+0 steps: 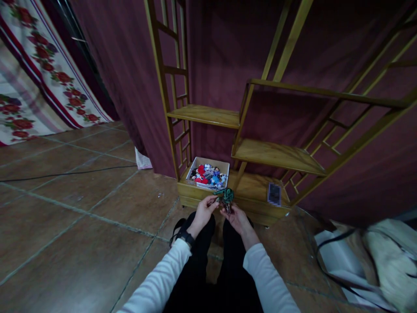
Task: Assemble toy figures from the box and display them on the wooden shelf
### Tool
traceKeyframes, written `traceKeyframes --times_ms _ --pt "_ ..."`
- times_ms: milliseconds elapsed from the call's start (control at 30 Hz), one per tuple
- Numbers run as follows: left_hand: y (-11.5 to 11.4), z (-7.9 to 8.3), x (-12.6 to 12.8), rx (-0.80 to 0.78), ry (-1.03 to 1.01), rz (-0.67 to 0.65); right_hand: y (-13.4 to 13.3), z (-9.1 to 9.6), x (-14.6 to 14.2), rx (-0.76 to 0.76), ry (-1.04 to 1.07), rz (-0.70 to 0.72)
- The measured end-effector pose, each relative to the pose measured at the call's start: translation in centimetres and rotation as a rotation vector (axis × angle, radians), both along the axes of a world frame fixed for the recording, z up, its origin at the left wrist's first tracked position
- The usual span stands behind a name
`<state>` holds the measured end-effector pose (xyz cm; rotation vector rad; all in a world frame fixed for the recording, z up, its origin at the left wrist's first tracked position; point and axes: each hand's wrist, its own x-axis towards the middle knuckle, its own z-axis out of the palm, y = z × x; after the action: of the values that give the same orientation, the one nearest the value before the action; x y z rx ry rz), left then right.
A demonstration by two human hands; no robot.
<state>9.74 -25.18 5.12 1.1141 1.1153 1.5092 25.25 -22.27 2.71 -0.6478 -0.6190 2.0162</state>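
Note:
Both my hands meet in front of me, just above the floor, and pinch a small dark green thing [224, 196] with a dark tail hanging from it. My left hand [204, 211] has its fingers closed on its left side. From the right, my right hand [237, 218] grips its lower part. A dark watch sits on my left wrist. Just beyond the hands a white box [224, 165] of several small colourful items rests on the bottom board of a wooden shelf [276, 153].
The shelf stands against a dark red curtain [130, 74]. A small dark card [274, 194] lies on the bottom board. A black cable [65, 174] crosses the tiled floor at left. A bag with a black strap [368, 261] sits at right. My black-trousered legs are below.

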Motion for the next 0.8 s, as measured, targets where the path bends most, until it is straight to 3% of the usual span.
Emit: traceKeyframes --times_ms 133,300,567,800 --pt "2.0 -1.0 -0.4 0.001 0.084 0.054 1.8 -0.3 -0.6 0.046 -0.08 -0.138" --pt "3.3 -1.0 -0.9 0.006 0.385 0.133 3.7 -0.9 -1.4 0.153 -0.224 -0.189" --pt "2.9 -0.6 -1.8 0.105 0.839 0.103 6.4 -3.3 -2.6 0.456 -0.643 -0.256" --pt "2.8 -0.6 -1.9 0.172 1.175 0.026 7.8 -3.5 -2.0 0.641 -0.788 -0.226"
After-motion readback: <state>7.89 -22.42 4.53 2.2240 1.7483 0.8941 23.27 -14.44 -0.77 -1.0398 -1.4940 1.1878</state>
